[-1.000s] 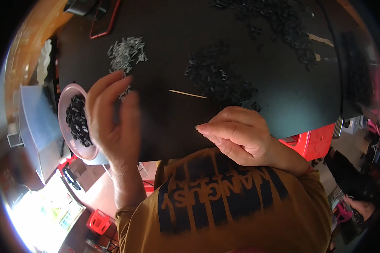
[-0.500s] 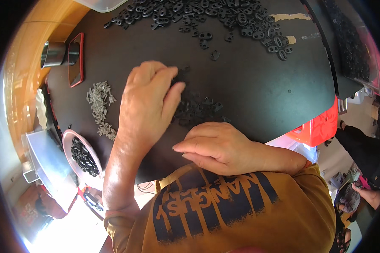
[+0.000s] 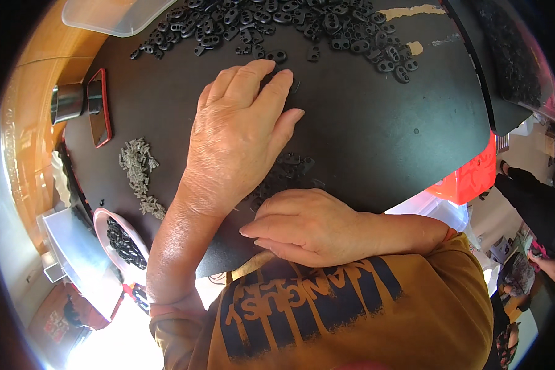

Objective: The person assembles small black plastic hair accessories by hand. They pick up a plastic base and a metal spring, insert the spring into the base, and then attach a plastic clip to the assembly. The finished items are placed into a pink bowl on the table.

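Fingers of my left hand point(image 3: 234, 139) stand wide of the thumb, at the near edge of the large pile of black two-holed pieces point(image 3: 331, 23), where a low, light sweep should gather cleanly. My right hand point(image 3: 311, 228) lies curled just beside the smaller black cluster point(image 3: 291, 166); whether it grips anything I cannot tell, and my left palm is hidden.

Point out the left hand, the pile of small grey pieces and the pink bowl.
Left hand point(image 3: 233, 135): head view, on the back of the hand.
Pile of small grey pieces point(image 3: 137, 166): head view, on the middle of its upper part.
Pink bowl point(image 3: 103, 232): head view, on its left wall.
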A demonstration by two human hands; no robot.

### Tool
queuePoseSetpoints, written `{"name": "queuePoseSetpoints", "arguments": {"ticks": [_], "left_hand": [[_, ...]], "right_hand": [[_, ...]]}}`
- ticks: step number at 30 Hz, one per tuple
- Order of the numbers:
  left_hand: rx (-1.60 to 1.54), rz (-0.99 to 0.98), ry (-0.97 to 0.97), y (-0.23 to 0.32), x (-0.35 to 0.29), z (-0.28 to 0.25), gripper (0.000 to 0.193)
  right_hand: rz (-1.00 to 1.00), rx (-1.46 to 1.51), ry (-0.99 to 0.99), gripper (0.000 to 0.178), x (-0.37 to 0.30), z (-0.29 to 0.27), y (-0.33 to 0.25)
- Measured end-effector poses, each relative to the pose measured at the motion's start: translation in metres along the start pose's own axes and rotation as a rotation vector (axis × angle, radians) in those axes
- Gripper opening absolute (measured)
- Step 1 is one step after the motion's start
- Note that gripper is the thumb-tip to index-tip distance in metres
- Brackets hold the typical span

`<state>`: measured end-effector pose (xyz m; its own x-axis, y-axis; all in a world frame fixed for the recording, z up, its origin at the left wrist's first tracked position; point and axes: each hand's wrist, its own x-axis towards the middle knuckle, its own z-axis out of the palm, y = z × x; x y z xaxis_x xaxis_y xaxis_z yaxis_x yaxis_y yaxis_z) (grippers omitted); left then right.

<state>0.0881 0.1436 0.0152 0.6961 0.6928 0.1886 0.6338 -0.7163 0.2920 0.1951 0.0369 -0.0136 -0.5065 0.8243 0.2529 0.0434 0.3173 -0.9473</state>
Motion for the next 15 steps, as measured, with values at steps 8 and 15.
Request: {"name": "queuePoseSetpoints", "arguments": {"ticks": [8, 15], "left_hand": [[0.007, 0.017, -0.173, 0.007, -0.02, -0.016, 0.035], [-0.123, 0.044, -0.099, 0.012, -0.01, -0.018, 0.04]], "right_hand": [[-0.009, 0.035, -0.012, 0.025, -0.001, -0.004, 0.0], [-0.012, 0.051, 0.006, 0.023, 0.002, -0.004, 0.0]]}}
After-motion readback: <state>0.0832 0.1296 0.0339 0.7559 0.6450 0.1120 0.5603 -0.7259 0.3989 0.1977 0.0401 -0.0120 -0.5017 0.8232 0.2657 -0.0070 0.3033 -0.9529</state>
